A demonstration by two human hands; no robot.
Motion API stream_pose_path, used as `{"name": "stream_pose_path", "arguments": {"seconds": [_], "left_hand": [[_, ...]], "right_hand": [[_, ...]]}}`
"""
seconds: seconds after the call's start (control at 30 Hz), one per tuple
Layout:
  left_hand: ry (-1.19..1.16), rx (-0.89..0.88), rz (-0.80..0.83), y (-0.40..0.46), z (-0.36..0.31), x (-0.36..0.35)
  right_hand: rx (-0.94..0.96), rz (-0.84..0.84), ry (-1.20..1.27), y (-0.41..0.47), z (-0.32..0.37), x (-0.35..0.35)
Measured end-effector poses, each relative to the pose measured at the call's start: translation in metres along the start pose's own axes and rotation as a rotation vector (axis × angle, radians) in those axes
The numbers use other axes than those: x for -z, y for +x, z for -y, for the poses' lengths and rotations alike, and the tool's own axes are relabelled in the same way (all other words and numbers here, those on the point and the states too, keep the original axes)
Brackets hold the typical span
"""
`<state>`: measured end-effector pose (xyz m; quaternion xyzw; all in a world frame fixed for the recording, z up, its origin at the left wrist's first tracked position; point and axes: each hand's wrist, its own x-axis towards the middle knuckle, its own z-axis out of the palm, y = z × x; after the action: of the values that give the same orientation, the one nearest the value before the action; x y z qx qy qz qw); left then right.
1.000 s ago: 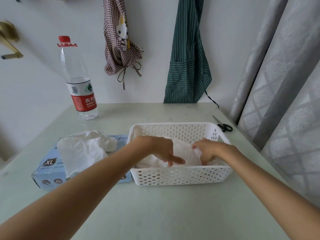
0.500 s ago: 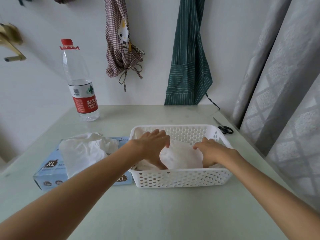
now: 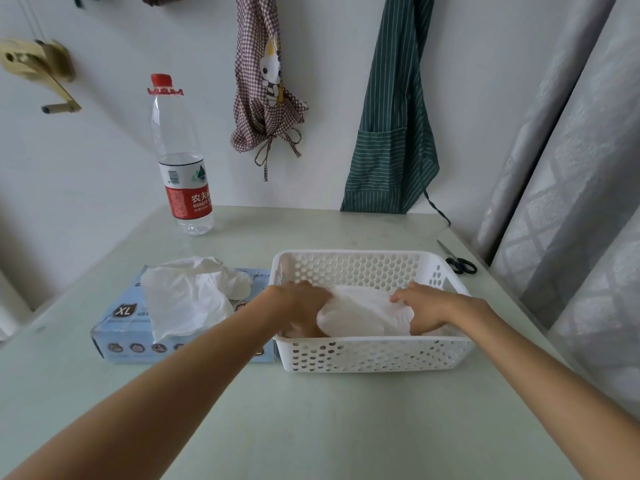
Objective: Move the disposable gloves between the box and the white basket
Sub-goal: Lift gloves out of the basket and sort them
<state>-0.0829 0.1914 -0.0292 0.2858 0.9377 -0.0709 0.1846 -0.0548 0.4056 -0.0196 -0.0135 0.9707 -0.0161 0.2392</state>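
Both hands are down inside the white basket (image 3: pixel 374 351), one at each end of a soft heap of disposable gloves (image 3: pixel 367 315) lying on its floor. The left hand (image 3: pixel 298 303) curls round the heap's left side, though its fingertips dip below the near wall, so I cannot tell how firmly they close; the right hand (image 3: pixel 420 306) has its fingers bent over the right edge of the heap, seemingly gathering it. More gloves (image 3: pixel 187 299) spill loosely from the top of the blue box (image 3: pixel 117 336), which sits just beside the basket on the left. This thin film looks nearly weightless, limp and slippery, so I would expect single sheets to slide off or trail. Bunching the heap from both ends and cupping underneath seems the surest hold, rather than pinching one corner.
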Motion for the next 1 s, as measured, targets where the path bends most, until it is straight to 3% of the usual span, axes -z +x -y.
{"name": "stream_pose_path", "arguments": {"seconds": [0.13,0.23,0.37,0.47,0.6,0.77,1.0], "left_hand": [[-0.191,0.013,-0.064,-0.035,0.010,0.037],[-0.320,0.050,-0.211,-0.076,0.054,0.054],[-0.317,0.471,-0.380,-0.118,0.133,0.023],[-0.314,0.674,-0.260,-0.133,0.155,-0.011],[-0.325,0.610,-0.232,-0.142,0.161,-0.027],[-0.326,0.537,-0.247,-0.153,0.169,-0.035],[-0.458,0.473,-0.294,-0.164,0.180,-0.064]], "right_hand": [[-0.019,-0.129,-0.133,-0.019,0.015,0.021],[-0.018,-0.242,-0.188,-0.035,0.039,0.045],[0.135,-0.402,-0.120,-0.045,0.089,0.061],[0.463,-0.610,0.017,-0.047,0.149,0.048],[0.858,-0.652,-0.036,-0.040,0.209,0.022],[0.819,-0.658,-0.235,-0.013,0.215,-0.001],[0.739,-0.467,0.209,-0.016,0.212,0.014]]}}
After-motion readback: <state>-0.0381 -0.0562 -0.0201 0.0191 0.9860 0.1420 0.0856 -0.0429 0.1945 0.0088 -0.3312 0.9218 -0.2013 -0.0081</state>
